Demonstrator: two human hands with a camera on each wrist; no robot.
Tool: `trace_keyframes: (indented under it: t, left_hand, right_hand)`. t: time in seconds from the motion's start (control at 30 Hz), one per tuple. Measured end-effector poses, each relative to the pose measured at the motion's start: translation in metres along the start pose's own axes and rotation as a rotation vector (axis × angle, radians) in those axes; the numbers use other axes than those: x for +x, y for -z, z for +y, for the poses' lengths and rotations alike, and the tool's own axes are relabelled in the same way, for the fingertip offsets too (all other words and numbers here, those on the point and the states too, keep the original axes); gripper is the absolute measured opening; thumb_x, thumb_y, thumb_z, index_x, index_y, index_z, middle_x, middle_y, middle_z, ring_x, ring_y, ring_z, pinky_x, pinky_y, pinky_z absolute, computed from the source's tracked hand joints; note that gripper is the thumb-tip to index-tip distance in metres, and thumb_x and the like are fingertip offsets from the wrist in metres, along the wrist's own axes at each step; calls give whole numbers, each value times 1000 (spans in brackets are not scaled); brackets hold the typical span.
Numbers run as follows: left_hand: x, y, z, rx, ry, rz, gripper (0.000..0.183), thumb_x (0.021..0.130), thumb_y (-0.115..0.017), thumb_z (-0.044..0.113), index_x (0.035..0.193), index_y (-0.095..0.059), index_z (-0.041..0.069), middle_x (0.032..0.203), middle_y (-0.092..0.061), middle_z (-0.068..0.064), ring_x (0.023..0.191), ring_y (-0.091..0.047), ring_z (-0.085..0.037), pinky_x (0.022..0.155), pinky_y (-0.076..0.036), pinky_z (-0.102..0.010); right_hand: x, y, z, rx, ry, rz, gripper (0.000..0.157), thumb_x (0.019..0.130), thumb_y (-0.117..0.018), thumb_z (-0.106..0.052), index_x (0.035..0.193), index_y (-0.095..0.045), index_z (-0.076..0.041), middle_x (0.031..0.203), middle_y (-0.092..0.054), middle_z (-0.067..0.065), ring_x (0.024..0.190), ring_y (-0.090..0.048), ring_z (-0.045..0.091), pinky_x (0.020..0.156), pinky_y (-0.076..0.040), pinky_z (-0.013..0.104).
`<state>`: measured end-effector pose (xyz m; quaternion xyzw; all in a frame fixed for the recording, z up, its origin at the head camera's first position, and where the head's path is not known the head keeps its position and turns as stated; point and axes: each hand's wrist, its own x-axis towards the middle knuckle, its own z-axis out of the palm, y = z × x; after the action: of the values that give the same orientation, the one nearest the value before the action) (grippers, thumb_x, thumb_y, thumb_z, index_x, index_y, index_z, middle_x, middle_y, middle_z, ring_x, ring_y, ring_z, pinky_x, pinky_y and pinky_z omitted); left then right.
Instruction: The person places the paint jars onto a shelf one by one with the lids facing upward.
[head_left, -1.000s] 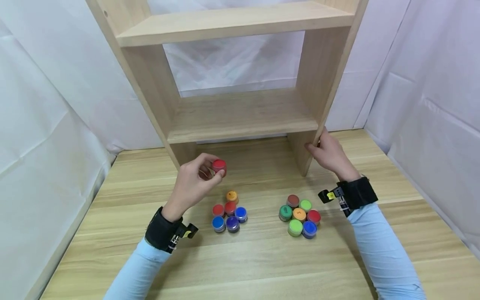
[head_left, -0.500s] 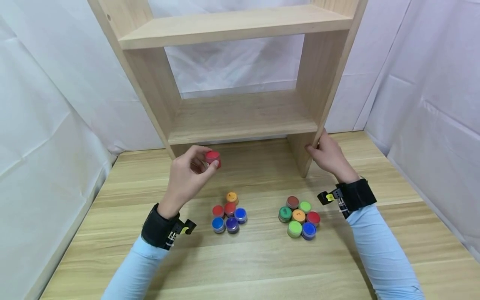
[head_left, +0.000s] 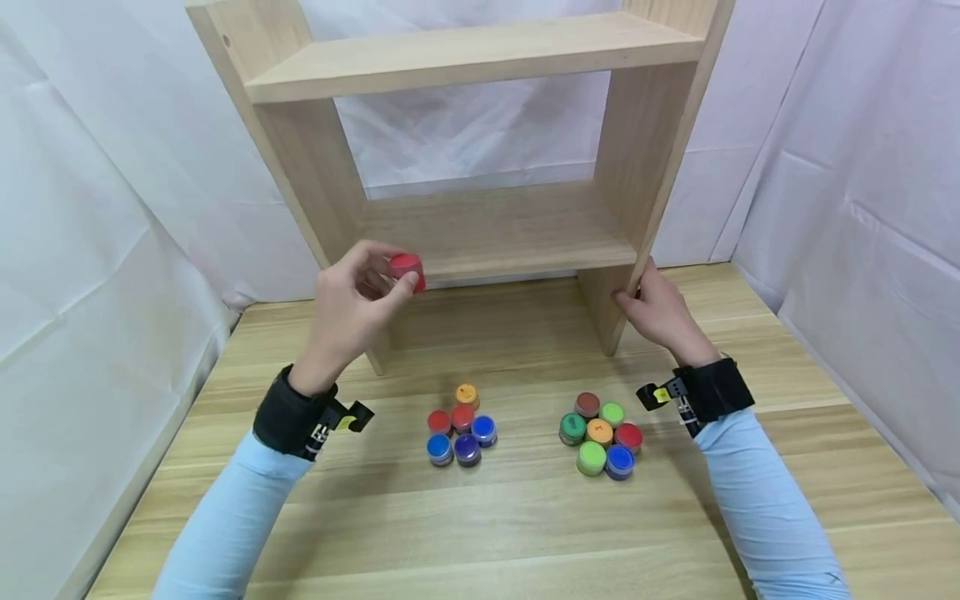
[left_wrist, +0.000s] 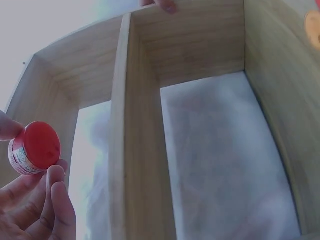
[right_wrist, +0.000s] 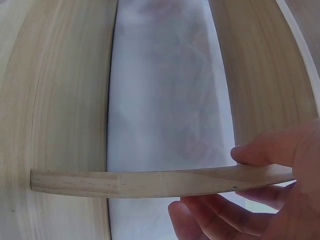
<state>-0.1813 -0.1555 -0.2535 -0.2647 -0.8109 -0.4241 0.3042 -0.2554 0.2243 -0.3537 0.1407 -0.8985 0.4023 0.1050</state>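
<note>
My left hand (head_left: pixel 351 298) pinches a small red-lidded paint jar (head_left: pixel 406 267) between thumb and fingers, in front of the left end of the lower shelf board (head_left: pixel 510 229). The left wrist view shows the jar (left_wrist: pixel 42 146) tilted, with a printed label on its side. My right hand (head_left: pixel 660 308) grips the right side panel of the wooden shelf (head_left: pixel 618 308) near its foot. In the right wrist view the thumb lies on one face of that panel (right_wrist: pixel 150 184) and the fingers on the other.
Two clusters of small lidded jars stand on the wooden table (head_left: pixel 495 533): one at centre-left with a purple jar (head_left: pixel 467 450), one at centre-right with a dark green jar (head_left: pixel 572 428). White cloth (head_left: pixel 97 208) hangs behind and at both sides. An upper shelf board (head_left: pixel 472 62) spans above.
My left hand has moved up and to the left with the red-lidded jar, from near the table to the level of the lower shelf board. The right hand keeps its grip on the panel.
</note>
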Motion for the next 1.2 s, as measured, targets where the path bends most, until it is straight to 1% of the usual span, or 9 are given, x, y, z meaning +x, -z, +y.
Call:
trace_keyframes:
  t: [0.4, 0.53, 0.63, 0.77, 0.83, 1.0, 1.1, 1.17, 1.2]
  left_hand:
    - [29, 16, 9, 5, -26, 52, 26, 84, -65, 7, 105, -62, -8, 78, -63, -11, 59, -52, -18, 55, -43, -21]
    - [43, 20, -9, -2, -25, 93, 28, 85, -66, 16, 106, -64, -2, 79, -64, -5, 60, -54, -14, 56, -44, -21]
    - [50, 24, -15, 14, -19, 128, 29, 84, -67, 21, 106, -65, 1, 79, -65, -2, 61, -55, -12, 57, -44, -20]
    - [54, 32, 7, 32, -14, 151, 28, 85, -65, 16, 104, -63, -5, 80, -65, -8, 61, -54, -12, 58, -44, -19]
    - [56, 36, 14, 34, -20, 160, 28, 85, -64, 15, 103, -63, -7, 81, -65, -9, 61, -54, -11, 59, -43, -19]
    - [64, 45, 23, 15, -8, 192, 27, 85, -64, 14, 104, -62, -6, 82, -65, -8, 60, -54, -11, 58, -43, -19]
    - [72, 51, 26, -13, -1, 227, 22, 85, -63, 13, 102, -63, -1, 82, -65, -7, 58, -54, -12, 57, -44, -19]
    - [80, 56, 25, -19, -28, 254, 18, 85, -63, 12, 100, -64, 3, 81, -66, -7, 56, -54, -11, 54, -44, -18]
    - [85, 58, 24, -11, -65, 262, 17, 86, -63, 13, 100, -64, 4, 82, -67, -6, 56, -55, -11, 54, -45, -18]
  right_hand:
    - [0, -2, 2, 18, 10, -1, 71, 94, -51, -8, 153, -12, -8, 141, -34, 28, 116, -45, 46, 76, -46, 55]
    - [1, -3, 1, 12, 18, 3, 71, 94, -51, -9, 153, -12, -7, 141, -35, 28, 115, -45, 46, 75, -47, 55]
    - [3, -4, 1, 8, 21, 6, 71, 94, -51, -9, 153, -12, -7, 141, -35, 28, 115, -46, 45, 75, -47, 54]
    - [4, -7, 1, 6, 14, 1, 71, 94, -51, -9, 153, -11, -7, 141, -35, 28, 116, -45, 45, 77, -47, 54]
    - [5, -8, 1, 4, 9, -2, 71, 94, -51, -9, 153, -11, -6, 141, -35, 29, 117, -45, 45, 77, -46, 54]
    - [6, -9, 1, -1, 6, 2, 71, 94, -51, -8, 152, -12, -4, 140, -35, 29, 116, -45, 45, 78, -46, 55]
    - [7, -9, 2, 0, 2, 0, 70, 94, -51, -8, 152, -12, -4, 141, -35, 29, 117, -45, 45, 78, -46, 55]
    - [7, -9, 2, -2, 1, -1, 70, 94, -50, -8, 153, -11, -5, 141, -34, 28, 117, -44, 45, 79, -45, 55]
    - [7, -9, 3, -2, 3, 0, 71, 94, -50, -8, 153, -11, -5, 141, -34, 28, 118, -44, 45, 79, -45, 55]
